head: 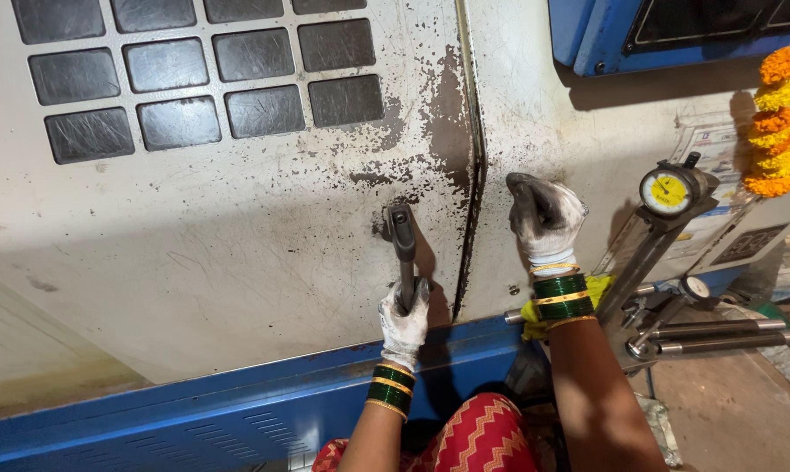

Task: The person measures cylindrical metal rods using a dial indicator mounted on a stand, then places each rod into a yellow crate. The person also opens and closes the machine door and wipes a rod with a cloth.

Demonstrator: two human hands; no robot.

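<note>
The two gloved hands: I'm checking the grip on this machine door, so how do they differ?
The left hand wraps the lower end of the dark door handle; the right hand presses the right-hand panel, higher up, holding nothing. Both wear stained white gloves and green-and-gold bangles.

A dark screen in a blue frame sits at the far right top. Below it, a pale rectangular label with printed lines is stuck on the machine's white panel, partly hidden.
</note>
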